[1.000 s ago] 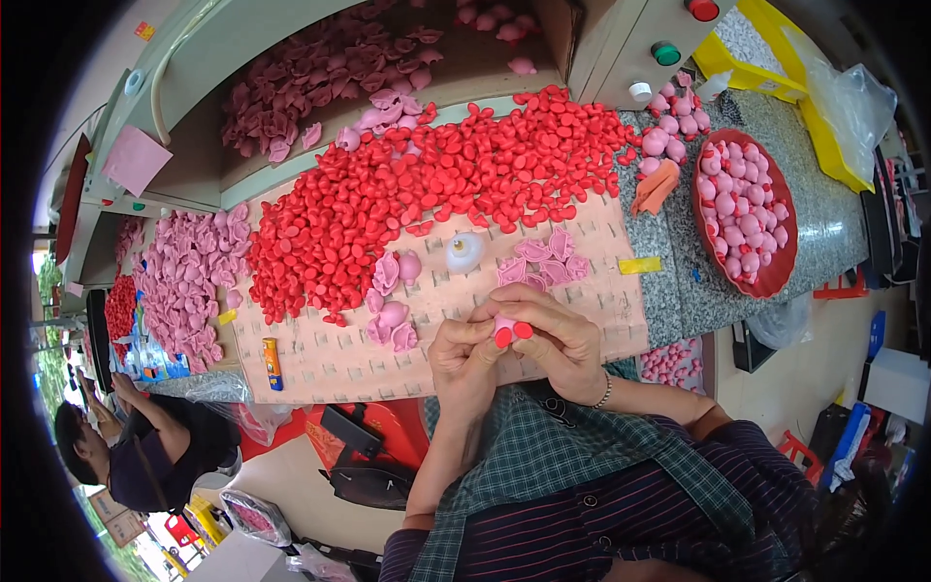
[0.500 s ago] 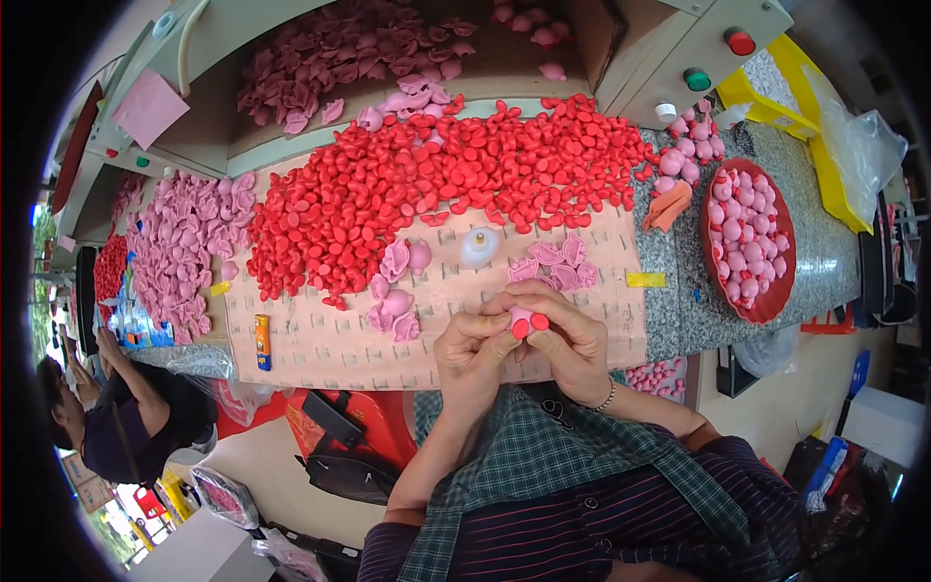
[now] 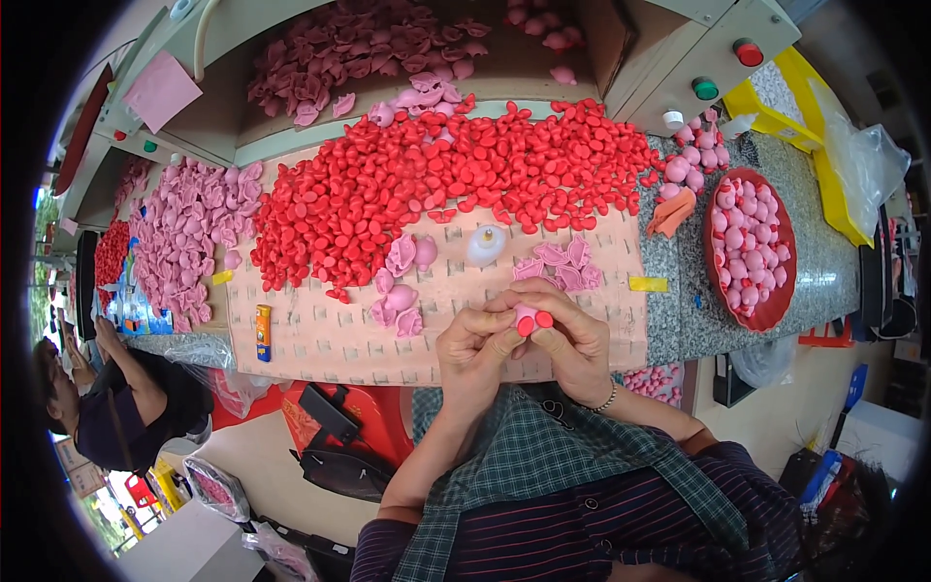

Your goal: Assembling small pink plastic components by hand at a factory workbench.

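Note:
Close together at the front of the pink mat (image 3: 339, 349), my left hand (image 3: 473, 347) and my right hand (image 3: 570, 341) pinch one small pink toy part (image 3: 525, 312) between them. Two red oval ends show on its near side; the fingers cover the rest. Just beyond my hands lie several loose pink petal-shaped pieces (image 3: 558, 262). A white bottle (image 3: 486, 246) with a small metal tip stands behind my left hand. More pink pieces (image 3: 399, 297), some round and some cupped, rest to the left of it.
A big heap of red pieces (image 3: 436, 165) spreads across the back of the mat. Pink pieces (image 3: 184, 238) pile up at the left. At the right stands a red bowl (image 3: 711, 254) of pink-and-red parts. A glue stick (image 3: 263, 333) lies front left. Another person (image 3: 121, 403) sits far left.
Both hands keep their pinch on the pink toy part, with almost no movement. The whole view has shifted slightly.

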`<action>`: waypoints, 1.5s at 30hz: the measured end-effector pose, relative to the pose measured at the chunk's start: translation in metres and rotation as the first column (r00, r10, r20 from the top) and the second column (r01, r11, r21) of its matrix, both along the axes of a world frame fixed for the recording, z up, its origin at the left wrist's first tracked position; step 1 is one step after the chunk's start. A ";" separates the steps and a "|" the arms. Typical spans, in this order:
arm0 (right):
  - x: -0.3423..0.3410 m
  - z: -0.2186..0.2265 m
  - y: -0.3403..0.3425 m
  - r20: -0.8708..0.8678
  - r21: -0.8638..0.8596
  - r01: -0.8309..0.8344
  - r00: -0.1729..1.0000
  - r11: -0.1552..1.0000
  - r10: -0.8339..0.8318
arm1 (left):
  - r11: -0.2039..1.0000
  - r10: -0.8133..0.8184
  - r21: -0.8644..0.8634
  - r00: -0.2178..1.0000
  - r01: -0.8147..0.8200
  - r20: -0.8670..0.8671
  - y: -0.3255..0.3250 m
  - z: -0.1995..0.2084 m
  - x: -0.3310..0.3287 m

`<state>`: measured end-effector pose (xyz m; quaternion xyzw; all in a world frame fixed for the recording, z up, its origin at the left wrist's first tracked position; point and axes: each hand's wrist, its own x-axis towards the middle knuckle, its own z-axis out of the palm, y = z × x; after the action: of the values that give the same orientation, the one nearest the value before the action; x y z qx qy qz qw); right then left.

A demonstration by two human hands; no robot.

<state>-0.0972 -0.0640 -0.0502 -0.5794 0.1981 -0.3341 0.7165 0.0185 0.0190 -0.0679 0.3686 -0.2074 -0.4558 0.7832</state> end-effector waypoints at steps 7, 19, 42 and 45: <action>0.002 0.000 0.001 0.030 0.005 0.003 1.000 1.000 -0.003 | 1.000 0.020 -0.011 1.000 -0.021 -0.018 0.002 -0.001 -0.001; -0.002 0.005 0.000 0.105 0.107 0.041 0.993 0.993 -0.052 | 0.996 0.086 -0.031 0.963 -0.080 0.256 0.003 0.012 0.004; -0.015 -0.008 -0.005 0.237 0.240 -0.122 0.969 0.963 0.064 | 0.997 0.073 -0.013 0.848 -0.078 0.525 0.004 0.001 0.006; -0.014 -0.008 -0.004 0.223 0.128 -0.076 0.974 0.989 0.046 | 0.997 0.066 -0.062 0.912 -0.045 0.405 0.002 -0.001 0.004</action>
<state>-0.1109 -0.0681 -0.0583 -0.4947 0.1218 -0.3596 0.7817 0.0225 0.0209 -0.0692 0.4411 -0.3665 -0.3412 0.7448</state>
